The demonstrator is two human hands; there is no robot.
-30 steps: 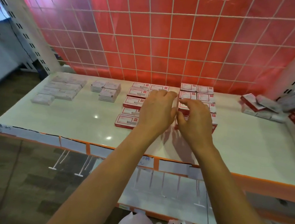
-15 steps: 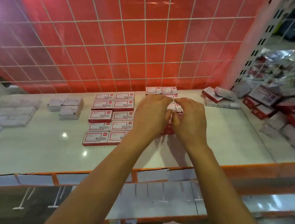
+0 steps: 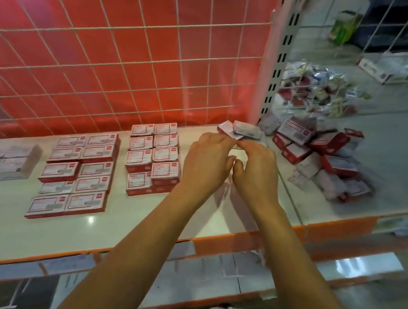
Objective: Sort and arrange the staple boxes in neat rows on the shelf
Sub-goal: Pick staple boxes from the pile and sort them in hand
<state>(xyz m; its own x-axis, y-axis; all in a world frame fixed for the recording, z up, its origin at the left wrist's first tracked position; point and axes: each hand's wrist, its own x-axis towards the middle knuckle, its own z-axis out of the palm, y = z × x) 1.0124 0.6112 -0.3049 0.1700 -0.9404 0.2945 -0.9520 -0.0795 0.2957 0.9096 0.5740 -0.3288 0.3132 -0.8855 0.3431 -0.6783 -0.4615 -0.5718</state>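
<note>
Roughly half the job looks done. On the white shelf (image 3: 139, 225) two tidy blocks of red-and-white staple boxes lie flat in paired columns: a larger block (image 3: 78, 173) towards the left and a second block (image 3: 153, 157) just beside the hands, its near boxes stacked two high. Further left sits a small group of pale boxes (image 3: 14, 160), set apart from the red ones.

What is left lies to the right. A loose pair of boxes (image 3: 241, 130) rests askew at the back by the red wire grid (image 3: 132, 57), and past the upright a jumbled heap of boxes (image 3: 324, 160) sprawls over the neighbouring shelf, tilted and overlapping, none in rows.

The left hand (image 3: 207, 159) and the right hand (image 3: 257, 171) hover side by side, thumbs touching, backs to the camera, fingertips bent down close to the loose pair. Whether either grips a box I cannot tell, since the fingers hide what is beneath them. I judge the next column starts here, to the right of the second block
</note>
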